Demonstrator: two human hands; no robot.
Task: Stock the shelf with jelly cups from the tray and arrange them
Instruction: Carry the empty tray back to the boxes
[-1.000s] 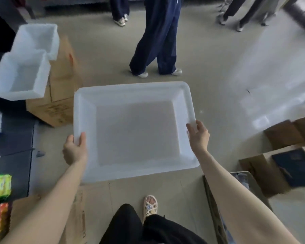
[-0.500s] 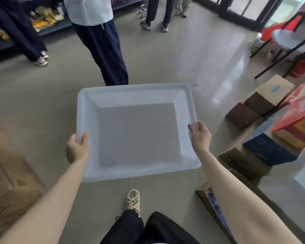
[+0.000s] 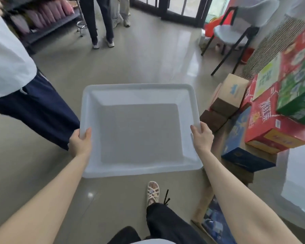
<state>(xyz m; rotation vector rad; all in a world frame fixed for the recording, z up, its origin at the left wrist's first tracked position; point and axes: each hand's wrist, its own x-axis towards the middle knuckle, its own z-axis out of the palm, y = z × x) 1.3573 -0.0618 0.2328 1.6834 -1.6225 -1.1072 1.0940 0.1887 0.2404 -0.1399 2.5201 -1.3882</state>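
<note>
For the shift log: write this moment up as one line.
tray: white, nothing in it, held over floor | left hand: grips left rim | right hand: grips right rim

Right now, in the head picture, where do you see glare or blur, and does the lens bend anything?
Head view: glare washes the glossy floor ahead; the cartons at right and the white shirt at left look smeared and bowed by the wide lens; the tray and the left hand and right hand gripping its rim are sharp.
</note>
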